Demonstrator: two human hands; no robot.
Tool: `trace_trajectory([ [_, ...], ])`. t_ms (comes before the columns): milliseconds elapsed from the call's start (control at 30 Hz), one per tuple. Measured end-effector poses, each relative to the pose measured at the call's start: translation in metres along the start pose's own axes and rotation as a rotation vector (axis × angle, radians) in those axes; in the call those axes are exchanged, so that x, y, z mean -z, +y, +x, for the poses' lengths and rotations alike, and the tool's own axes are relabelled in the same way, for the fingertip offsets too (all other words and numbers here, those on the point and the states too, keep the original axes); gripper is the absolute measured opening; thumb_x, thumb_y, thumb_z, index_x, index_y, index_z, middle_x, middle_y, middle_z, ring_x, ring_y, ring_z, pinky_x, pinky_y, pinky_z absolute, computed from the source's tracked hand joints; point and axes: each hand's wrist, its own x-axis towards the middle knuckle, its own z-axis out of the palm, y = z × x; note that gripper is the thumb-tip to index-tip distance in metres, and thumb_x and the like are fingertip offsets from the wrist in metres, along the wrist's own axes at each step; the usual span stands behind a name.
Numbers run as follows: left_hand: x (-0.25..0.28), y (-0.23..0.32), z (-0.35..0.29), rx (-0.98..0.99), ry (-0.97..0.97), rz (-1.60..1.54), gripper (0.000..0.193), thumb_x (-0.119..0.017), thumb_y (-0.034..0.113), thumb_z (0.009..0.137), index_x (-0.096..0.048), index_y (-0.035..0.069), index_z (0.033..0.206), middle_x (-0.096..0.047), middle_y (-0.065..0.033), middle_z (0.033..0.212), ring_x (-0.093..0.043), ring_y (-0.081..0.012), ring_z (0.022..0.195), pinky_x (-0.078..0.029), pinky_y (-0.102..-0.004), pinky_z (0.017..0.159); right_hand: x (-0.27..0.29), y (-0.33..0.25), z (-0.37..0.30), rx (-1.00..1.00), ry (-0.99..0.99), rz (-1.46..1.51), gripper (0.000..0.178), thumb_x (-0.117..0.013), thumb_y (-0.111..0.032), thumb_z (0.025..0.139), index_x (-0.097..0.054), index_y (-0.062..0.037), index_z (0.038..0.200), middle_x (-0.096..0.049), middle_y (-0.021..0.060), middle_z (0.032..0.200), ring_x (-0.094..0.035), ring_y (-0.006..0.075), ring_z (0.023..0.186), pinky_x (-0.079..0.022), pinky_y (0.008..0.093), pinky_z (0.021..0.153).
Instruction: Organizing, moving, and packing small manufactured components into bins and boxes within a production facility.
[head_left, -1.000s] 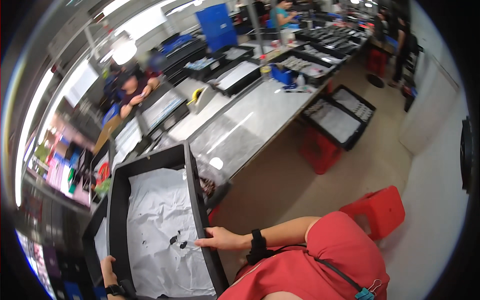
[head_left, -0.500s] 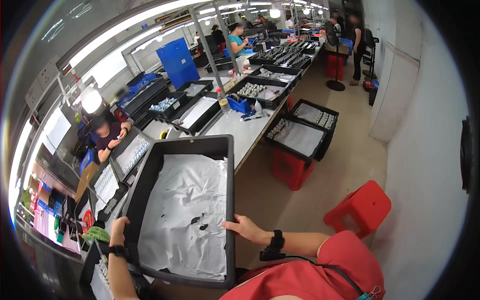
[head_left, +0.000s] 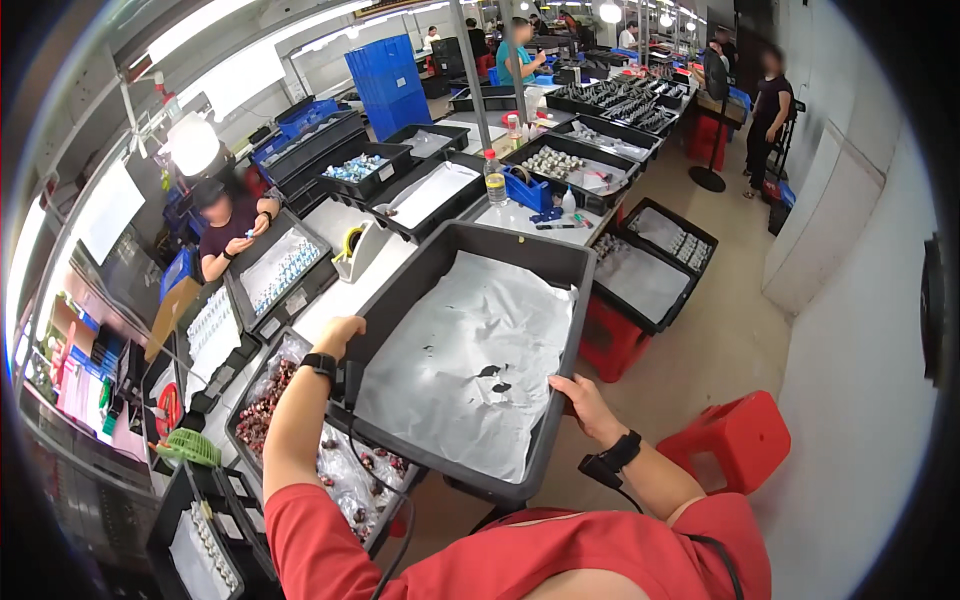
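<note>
I hold a large black plastic tray (head_left: 520, 248) in front of my body, slightly turned. My left hand (head_left: 340, 337) grips its left wall. My right hand (head_left: 588, 402) is closed on the right rim, thumb over the edge. A crumpled white paper sheet (head_left: 460, 330) lines the tray's bottom, with a few small torn, dark spots near its middle. Below the tray's left side stands another black tray with small dark-red parts (head_left: 262, 410) and clear plastic bags (head_left: 345, 475), partly hidden by my left arm.
Along the bench stand more black trays (head_left: 430, 200) with small parts, a bottle (head_left: 494, 180) and a blue tape dispenser (head_left: 528, 188). A co-worker (head_left: 232, 228) sits at the left. At the right are trays (head_left: 640, 280) on a red stool, another red stool (head_left: 728, 440) and a wall.
The tray has swung to the right with both hands, and my view has shifted. The tray of dark-red parts beneath it has come into sight.
</note>
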Motion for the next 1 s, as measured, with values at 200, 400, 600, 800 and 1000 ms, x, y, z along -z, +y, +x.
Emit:
trace_trajectory([
  [200,-0.016,0.012,0.065,0.455,0.018,0.029,0.018,-0.06,0.016,0.056,-0.059,0.002,0.067,-0.056,-0.0099,0.069,-0.051,-0.0225,0.065,-0.04,-0.0312,0.059,-0.005,0.0,0.054,-0.003,0.071,-0.032,0.038,-0.059,-0.029,0.078,-0.054,0.0031,0.098,-0.058,0.0052,0.087,-0.056,0.0116,0.074,-0.046,0.0252,0.066],
  [400,-0.02,-0.075,0.14,-0.033,-0.167,0.109,0.021,-0.06,0.01,0.053,-0.058,0.0,0.07,-0.055,-0.0084,0.067,-0.049,-0.0193,0.058,-0.04,-0.0321,0.053,-0.023,-0.001,0.102,-0.095,0.12,-0.089,0.037,-0.059,-0.027,0.078,-0.055,0.003,0.099,-0.058,0.0067,0.092,-0.055,0.0129,0.08,-0.045,0.026,0.069],
  [600,-0.042,-0.064,0.164,0.44,-0.007,-0.156,0.025,-0.062,0.013,0.057,-0.057,-0.007,0.071,-0.057,-0.0114,0.069,-0.052,-0.0222,0.06,-0.041,-0.0336,0.053,-0.015,0.024,0.145,-0.158,0.195,-0.151,0.037,-0.061,-0.027,0.077,-0.054,0.002,0.099,-0.058,0.0077,0.092,-0.054,0.0151,0.08,-0.044,0.0275,0.069],
  [800,-0.051,-0.103,0.167,0.399,-0.057,-0.252,0.026,-0.062,0.011,0.062,-0.061,-0.006,0.082,-0.058,-0.0095,0.07,-0.055,-0.0189,0.064,-0.044,-0.0296,0.059,-0.005,0.042,0.162,-0.217,0.091,-0.232,0.035,-0.061,-0.029,0.076,-0.055,-0.0002,0.096,-0.058,0.0071,0.087,-0.056,0.0142,0.073,-0.047,0.0273,0.059],
  [1000,-0.038,-0.024,0.129,0.091,0.143,-0.36,0.043,-0.06,0.004,0.068,-0.053,-0.002,0.11,-0.056,-0.0037,0.078,-0.053,-0.0132,0.072,-0.043,-0.0242,0.068,0.026,0.043,0.17,-0.274,-0.161,-0.511,0.046,-0.06,-0.04,0.077,-0.057,0.0017,0.096,-0.06,0.008,0.083,-0.058,0.0152,0.071,-0.047,0.0277,0.062],
])
